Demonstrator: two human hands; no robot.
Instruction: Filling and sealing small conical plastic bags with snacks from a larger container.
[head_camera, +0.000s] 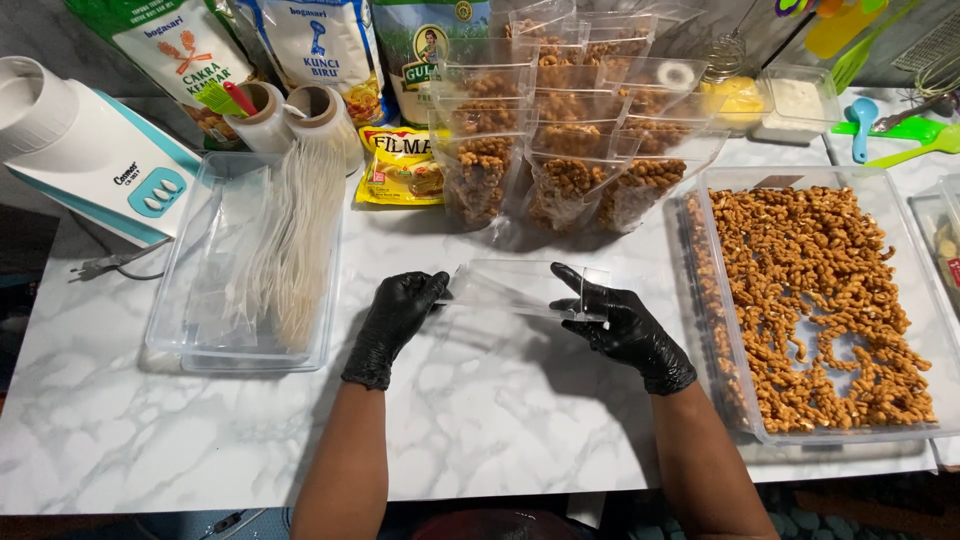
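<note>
Clearly the work sits on the marble-patterned table (480, 420), with the big clear tray of golden-brown twisted snacks (815, 300) at the right edge and a second clear tray of empty flat pouches (250, 270) at the left. Behind, a cluster of filled clear pouches (570, 150) stands upright. Between the trays, both gloved hands hold one empty clear pouch (525, 290) just above the table. The left hand (395, 315) pinches its left edge; the right hand (625, 325) grips its right side, a finger hooked over the rim.

To do this well, I judge the mouth should be spread fully — each hand keeping hold of one wall, so the two layers part rather than slide together — and the pouch kept near the snack tray.

Hard to make out: the pouch is nearly invisible against the marble, so whether its mouth is already open I cannot tell. The snack tray's right edge is cut off, and the utensils (900, 130) at the far right are only partly in view.
</note>
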